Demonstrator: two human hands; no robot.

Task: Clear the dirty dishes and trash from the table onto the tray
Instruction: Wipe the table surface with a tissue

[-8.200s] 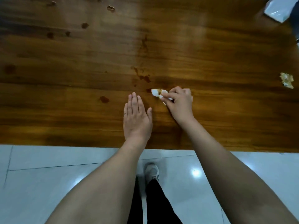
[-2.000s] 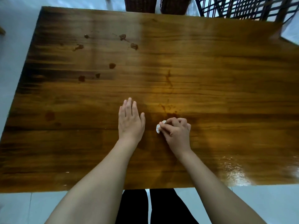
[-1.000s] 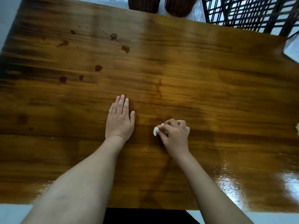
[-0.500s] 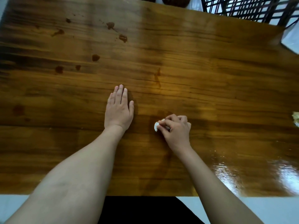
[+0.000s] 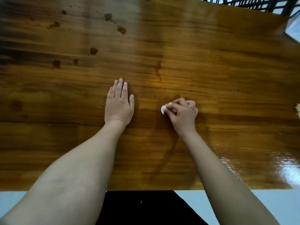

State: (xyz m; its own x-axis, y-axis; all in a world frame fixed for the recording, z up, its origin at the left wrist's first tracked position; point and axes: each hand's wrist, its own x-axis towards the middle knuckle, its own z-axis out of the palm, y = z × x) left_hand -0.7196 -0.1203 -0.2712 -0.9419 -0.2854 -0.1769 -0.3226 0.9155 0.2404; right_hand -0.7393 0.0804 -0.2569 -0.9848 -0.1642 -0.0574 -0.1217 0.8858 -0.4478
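the glossy brown wooden table (image 5: pixel 211 62) filled most of the frame, seen from above. the left hand (image 5: pixel 119 106) lay flat on the wood just left of centre, palm down, fingers straight and close together, thumb slightly out, holding nothing. the right hand (image 5: pixel 183 114) sat just right of centre, knuckles up and fingers curled, pinching a small white crumpled wad of tissue (image 5: pixel 163 109) between thumb and fingertips. the wad stuck out at the left side of that hand, down against the table surface, in the gap between the two hands and apart from the left one.

several dark brown spots of dried spill (image 5: pixel 93 50) were scattered over the upper left of the frame, well apart from both hands. a thin brown streak (image 5: pixel 158 70) ran down the wood above the right hand. a pale crumpled scrap (image 5: pixel 297 109) lay at the far right edge of the frame, cut off by it. a black lattice chair back (image 5: pixel 253 4) showed past the table in the upper right corner. bright glare (image 5: pixel 290 169) shone on the wood at lower right. along the bottom were pale floor tiles (image 5: pixel 267 202) and the person's black clothing (image 5: pixel 146 208).
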